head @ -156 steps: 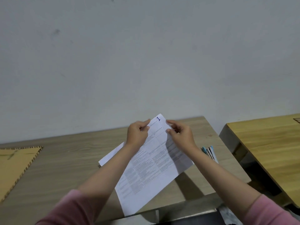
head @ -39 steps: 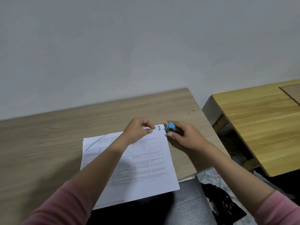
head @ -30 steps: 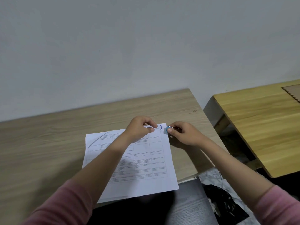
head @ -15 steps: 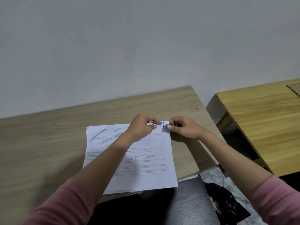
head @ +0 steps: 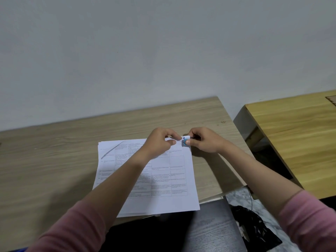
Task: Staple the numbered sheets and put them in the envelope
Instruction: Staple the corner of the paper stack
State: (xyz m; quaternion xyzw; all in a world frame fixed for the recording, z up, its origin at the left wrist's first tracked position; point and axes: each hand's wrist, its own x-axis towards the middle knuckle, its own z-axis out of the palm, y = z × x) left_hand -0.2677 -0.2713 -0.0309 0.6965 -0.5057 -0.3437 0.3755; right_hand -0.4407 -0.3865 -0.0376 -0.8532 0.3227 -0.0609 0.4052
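Note:
A stack of white printed sheets [head: 163, 186] lies on the grey wooden desk [head: 54, 160], its near edge hanging over the desk's front. My left hand [head: 160, 142] pinches the stack's far right corner between thumb and fingers. My right hand [head: 203, 140] grips a small blue stapler [head: 185, 141] that sits over that same corner, mostly hidden by my fingers. The blue number written at the corner is largely covered by the stapler. No envelope is in view.
A yellow wooden table [head: 294, 135] stands to the right, across a narrow gap. A black bag [head: 254, 230] lies on the floor under the gap. A plain wall rises right behind the desk.
The stack went from held up in both hands to lying flat on the desk. My right hand brought the blue stapler from beside the corner onto it, and my left hand keeps pinching the corner.

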